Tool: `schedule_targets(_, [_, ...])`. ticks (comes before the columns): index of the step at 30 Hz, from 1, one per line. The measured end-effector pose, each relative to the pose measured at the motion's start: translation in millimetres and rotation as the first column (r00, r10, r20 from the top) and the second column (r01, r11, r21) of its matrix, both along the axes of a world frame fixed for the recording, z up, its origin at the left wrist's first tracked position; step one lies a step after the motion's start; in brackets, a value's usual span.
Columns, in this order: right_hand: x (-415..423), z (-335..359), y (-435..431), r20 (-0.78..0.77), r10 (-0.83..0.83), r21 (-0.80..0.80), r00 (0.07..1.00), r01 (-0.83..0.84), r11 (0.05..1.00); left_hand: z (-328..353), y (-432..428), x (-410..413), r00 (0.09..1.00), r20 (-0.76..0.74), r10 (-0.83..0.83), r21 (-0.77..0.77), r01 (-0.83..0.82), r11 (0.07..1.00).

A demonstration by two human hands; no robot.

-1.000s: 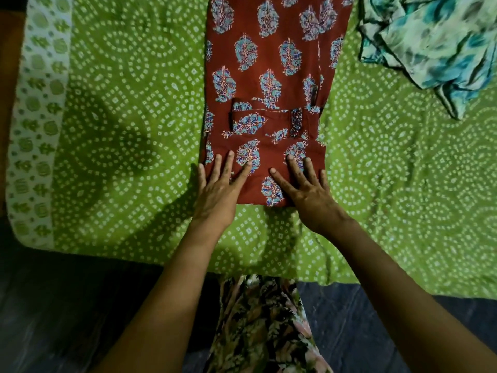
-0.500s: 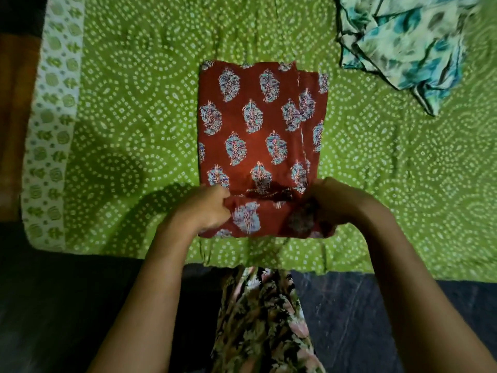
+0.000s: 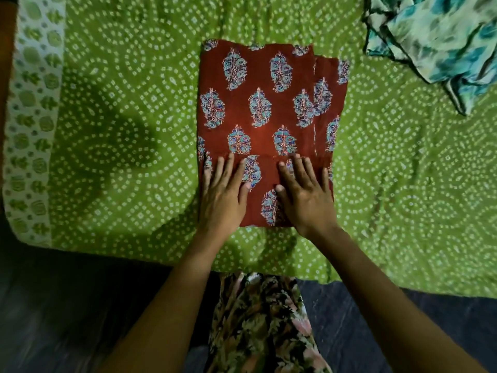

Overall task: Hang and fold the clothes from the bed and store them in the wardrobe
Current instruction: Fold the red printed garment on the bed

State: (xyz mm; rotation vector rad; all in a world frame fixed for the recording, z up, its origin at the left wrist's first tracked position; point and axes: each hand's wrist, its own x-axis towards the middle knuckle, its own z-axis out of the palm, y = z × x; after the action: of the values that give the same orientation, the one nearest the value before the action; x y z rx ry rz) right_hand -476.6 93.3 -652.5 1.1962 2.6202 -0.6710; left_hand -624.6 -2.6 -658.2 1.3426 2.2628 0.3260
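A rust-red garment with blue leaf motifs lies folded into a rectangle on the green dotted bedspread. Its near end is folded over, and the fold's edge runs across at my fingertips. My left hand lies flat on the left of that folded flap, fingers straight. My right hand lies flat on the right of it, fingers spread. Both palms press the cloth down. A crumpled teal and white garment sits at the bed's far right.
The bed's near edge runs across below my wrists, with dark floor beneath. The bedspread's white patterned border runs down the left side. My floral clothing shows at the bottom centre.
Both hands gripped the red garment's near end, folded it up over itself, and now lie flat on the fold. The garment looks shorter than a second ago.
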Motion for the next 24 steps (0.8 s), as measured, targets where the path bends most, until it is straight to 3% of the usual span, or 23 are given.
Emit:
schedule_targets(6, [4.9,-12.7,15.2,0.114,0.101,-0.059,0.988,-0.095,0.994,-13.9,0.3,-4.6,1.000,0.017,-0.011,-0.133,0.013,0.991])
schedule_targets(10, [20.5,4.4,24.7,0.020,0.262,-0.117,0.965,-0.258,0.959,-3.9,-5.3,-14.6,0.980,0.046,-0.195,-0.211,0.200,0.957])
schedule_targets(13, [31.9,13.6,21.6,-0.005,0.350,-0.054,0.937,-0.350,0.935,4.2,-14.1,-17.1,0.948,0.045,-0.316,-0.250,0.317,0.915])
schedule_targets(19, [25.8,7.5,8.9,0.256,0.390,-0.028,0.885,-0.396,0.918,11.0,-17.6,-4.1,0.956,-0.040,-0.289,-0.273,0.268,0.924])
schedule_targets(24, [9.7,26.5,7.8,0.367,0.394,-0.096,0.843,-0.387,0.917,24.9,-6.5,-6.1,0.953,0.075,-0.292,-0.370,0.299,0.880])
